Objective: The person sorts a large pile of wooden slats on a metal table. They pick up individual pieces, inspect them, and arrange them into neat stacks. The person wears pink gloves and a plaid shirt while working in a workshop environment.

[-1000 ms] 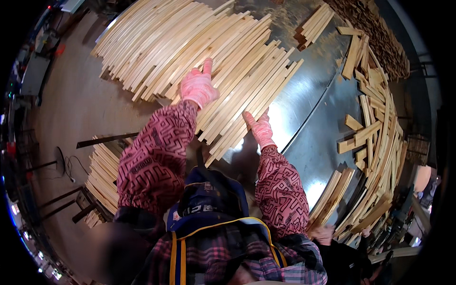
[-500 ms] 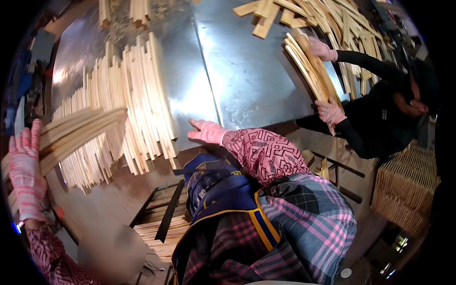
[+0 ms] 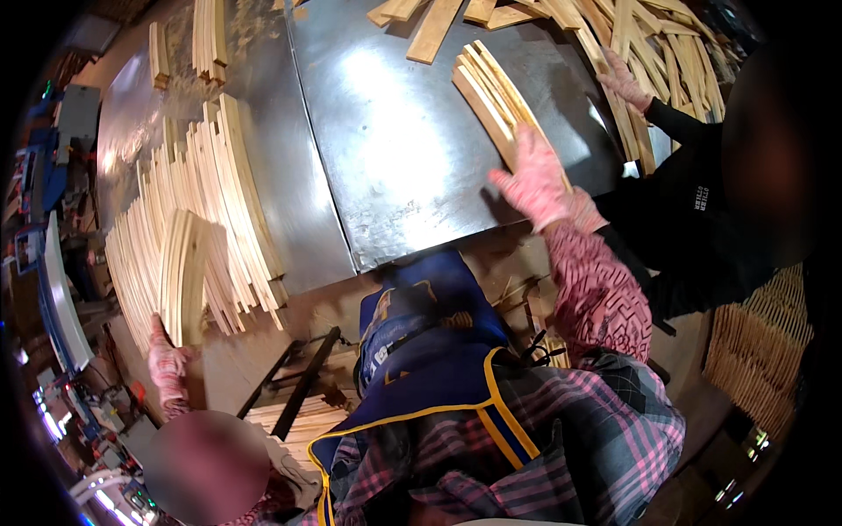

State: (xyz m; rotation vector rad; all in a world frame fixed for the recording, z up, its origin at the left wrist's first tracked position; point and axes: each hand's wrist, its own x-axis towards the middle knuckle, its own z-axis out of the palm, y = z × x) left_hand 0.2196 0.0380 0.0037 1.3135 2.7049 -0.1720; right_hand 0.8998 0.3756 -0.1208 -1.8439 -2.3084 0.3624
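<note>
My right hand point(image 3: 537, 180), in a pink glove, reaches over the near end of a small bundle of curved wooden strips point(image 3: 495, 101). Its thumb sticks out to the left and its fingers stretch along the wood. A co-worker's gloved hand point(image 3: 586, 210) is partly hidden behind it. At the left, my gloved left hand point(image 3: 167, 361) is at the lower end of another bundle of strips point(image 3: 182, 276), which leans on a wide row of similar strips point(image 3: 237, 188). Its index finger is stretched out along the wood; the other fingers show poorly.
A metal-topped table point(image 3: 395, 197) spans the middle. Loose boards point(image 3: 434, 31) and a pile of strips point(image 3: 684, 66) lie at the far right. A co-worker in black point(image 3: 675, 228) reaches into that pile. More strips are stacked low beside a dark frame point(image 3: 303, 386).
My right hand has gone rightward to the co-worker's bundle. My left hand has moved inward, its bundle now against the row. One co-worker's hand has left the bundle for the pile.
</note>
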